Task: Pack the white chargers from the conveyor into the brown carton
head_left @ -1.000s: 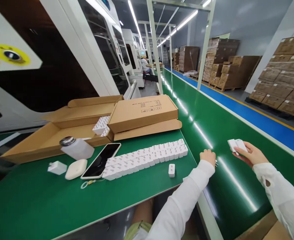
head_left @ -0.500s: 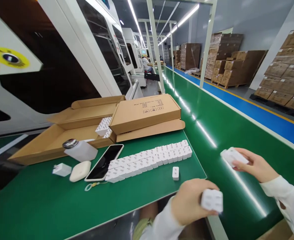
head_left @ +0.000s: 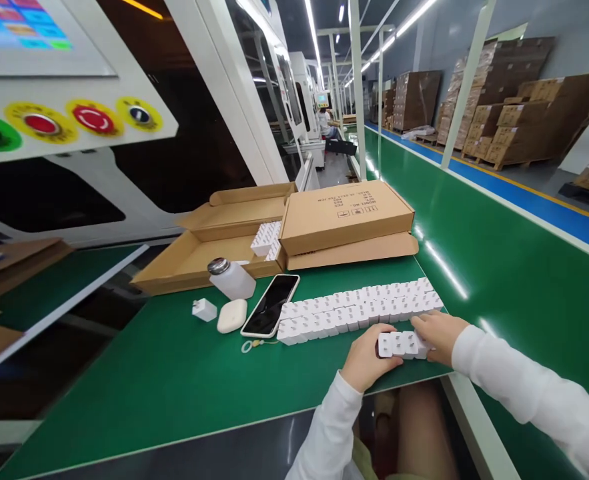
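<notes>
A short row of white plug chargers [head_left: 398, 344], prongs facing up, is at the front right of the green table. My left hand [head_left: 367, 358] is closed around the left end of this row. At its right end my right hand [head_left: 439, 337] has its fingers closed on the chargers, partly covering the last of them. Just behind stands a long double row of the same white chargers [head_left: 344, 311], pins up, reaching from the phone to the table's right edge. Whether the short row touches the table is hard to tell.
To the left lie a phone [head_left: 272, 307], a cream rounded case [head_left: 232, 316], a single charger [head_left: 205, 309] and a white metal-capped bottle [head_left: 234, 279]. Behind are an open carton [head_left: 174, 270] with more chargers [head_left: 266, 239] and a closed carton [head_left: 347, 213]. A machine panel [head_left: 94, 120] overhangs at left.
My hands, apart before with chargers in each, have come together over the table's front right. The charger that stood alone there is no longer seen separately. The view has swung left.
</notes>
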A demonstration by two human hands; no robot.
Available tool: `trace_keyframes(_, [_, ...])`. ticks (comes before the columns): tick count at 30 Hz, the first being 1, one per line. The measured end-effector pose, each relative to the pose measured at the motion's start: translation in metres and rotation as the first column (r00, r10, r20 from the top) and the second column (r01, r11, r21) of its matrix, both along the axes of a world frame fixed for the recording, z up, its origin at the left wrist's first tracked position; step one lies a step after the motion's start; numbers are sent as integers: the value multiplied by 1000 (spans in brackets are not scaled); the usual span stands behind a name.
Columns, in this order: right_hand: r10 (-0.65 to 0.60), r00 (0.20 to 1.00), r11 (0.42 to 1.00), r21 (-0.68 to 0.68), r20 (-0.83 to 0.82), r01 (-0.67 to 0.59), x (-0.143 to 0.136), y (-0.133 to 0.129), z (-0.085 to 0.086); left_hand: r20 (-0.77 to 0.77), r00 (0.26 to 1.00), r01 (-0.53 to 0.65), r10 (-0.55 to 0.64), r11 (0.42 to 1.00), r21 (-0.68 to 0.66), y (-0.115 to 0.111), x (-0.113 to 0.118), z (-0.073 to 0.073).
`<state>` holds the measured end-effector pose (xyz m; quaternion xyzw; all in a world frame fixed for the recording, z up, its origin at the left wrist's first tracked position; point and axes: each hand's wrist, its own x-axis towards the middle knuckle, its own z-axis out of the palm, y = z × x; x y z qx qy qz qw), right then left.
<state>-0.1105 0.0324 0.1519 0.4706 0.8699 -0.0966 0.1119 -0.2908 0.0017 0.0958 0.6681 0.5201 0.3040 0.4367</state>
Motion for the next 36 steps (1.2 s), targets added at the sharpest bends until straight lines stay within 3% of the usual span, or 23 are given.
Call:
trace_keyframes(4, [44, 996, 999, -4, -80, -45, 11, -4, -3, 55, 998, 6, -6, 1000, -5, -9, -12, -7])
trace_keyframes(8, [133, 968, 990, 78, -214, -118, 7, -9, -9, 179, 978, -95, 103, 994, -52, -28, -21, -13])
trace_keyframes(11, [232, 960, 960, 199, -155, -199, -3, -11, -15, 190, 969, -161, 159, 987, -7, -39, -18, -16])
trace_keyframes(16, [294, 956, 900, 331, 20, -283, -13, -11, -27, 155, 973, -183, 173, 982, 52, -41, -13, -18])
trace_keyframes(28, [352, 936, 854, 399, 28, -333, -18, -19, -40, 178, 969, -185, 170, 980, 71, -39, -13, -22])
trace_keyframes(32, [277, 952, 930, 287, -128, -231, -6, -46, -39, 171, 979, -133, 108, 980, 145, -54, -9, -21])
trace_keyframes(34, [135, 933, 986, 135, -335, -94, 7, -68, -40, 179, 981, -110, 70, 969, 221, -68, -5, -18])
trace_keyframes(36, [-78, 845, 997, -23, -529, 78, 22, -94, -43, 275, 961, -80, 6, 962, 260, -85, 0, -11])
